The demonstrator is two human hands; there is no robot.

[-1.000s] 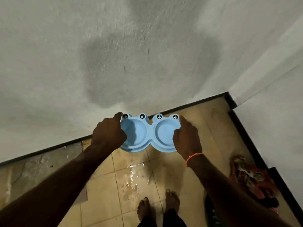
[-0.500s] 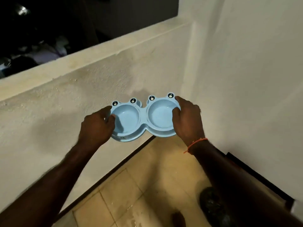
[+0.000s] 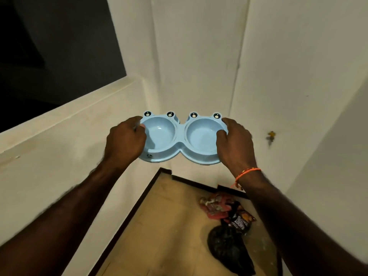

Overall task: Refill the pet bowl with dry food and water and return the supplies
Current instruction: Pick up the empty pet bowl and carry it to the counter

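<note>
Fingers of both hands curl over the outer rims of the bowl point(image 3: 180, 140), gripping it. Left hand point(image 3: 124, 145) holds the left end, thumb tip over the rim into the left basin; right hand point(image 3: 236, 144) holds the right end, thumb likewise inside the right basin. Bowl held level in the air, in front of a wall corner, well above the floor point(image 3: 169, 226).

Bowl: one piece, light blue plastic, two round basins joined side by side. Both basins look bare; no food seen. Four black-and-white cartoon eyes on the far rim, two per basin. One small dark mark on the near left base.

Right wrist: one orange thread band point(image 3: 247, 173). On floor, near the right wall: one red-patterned packet point(image 3: 217, 208), one dark printed packet point(image 3: 240, 221), one black bag point(image 3: 229, 250).
</note>
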